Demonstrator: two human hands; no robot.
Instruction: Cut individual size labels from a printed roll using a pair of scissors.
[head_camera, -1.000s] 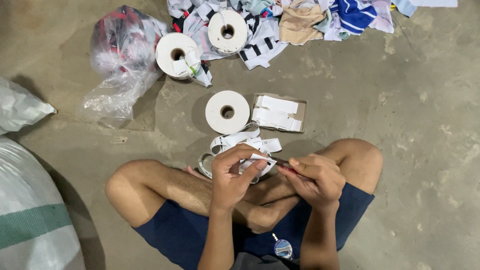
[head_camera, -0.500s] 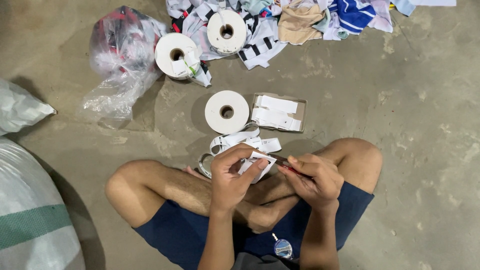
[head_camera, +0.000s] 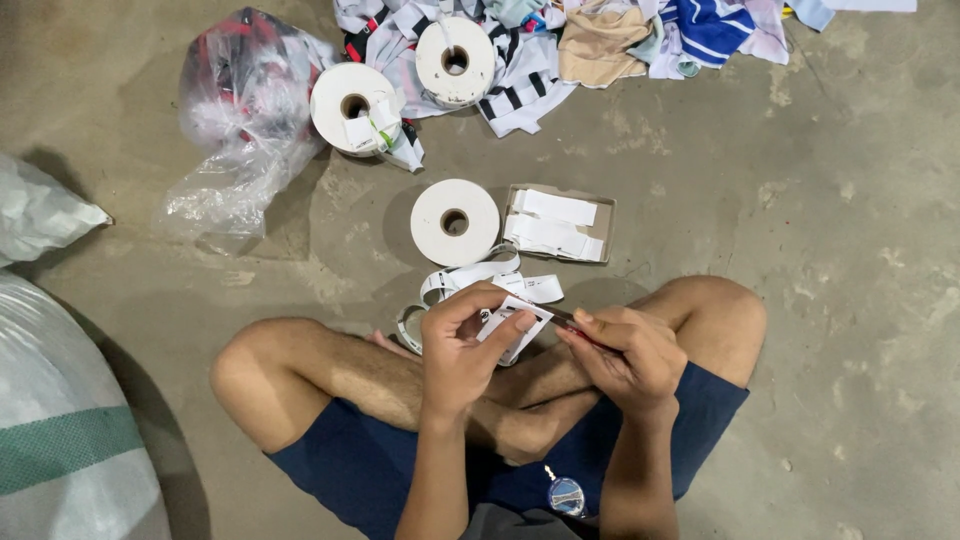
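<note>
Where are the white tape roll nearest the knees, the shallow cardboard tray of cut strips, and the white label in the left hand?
white tape roll (head_camera: 455, 222): head view, flat white face.
cardboard tray (head_camera: 607, 205): head view, right rim.
white label (head_camera: 512, 322): head view, middle, beside the left hand (head_camera: 462, 350) thumb.

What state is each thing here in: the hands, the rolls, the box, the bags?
left hand: pinching a white label strip
right hand: closed on a thin dark tool
nearest tape roll: flat, partly unwound
shallow box: open, holding cut labels
clear plastic bag: crumpled, lying on its side
</note>
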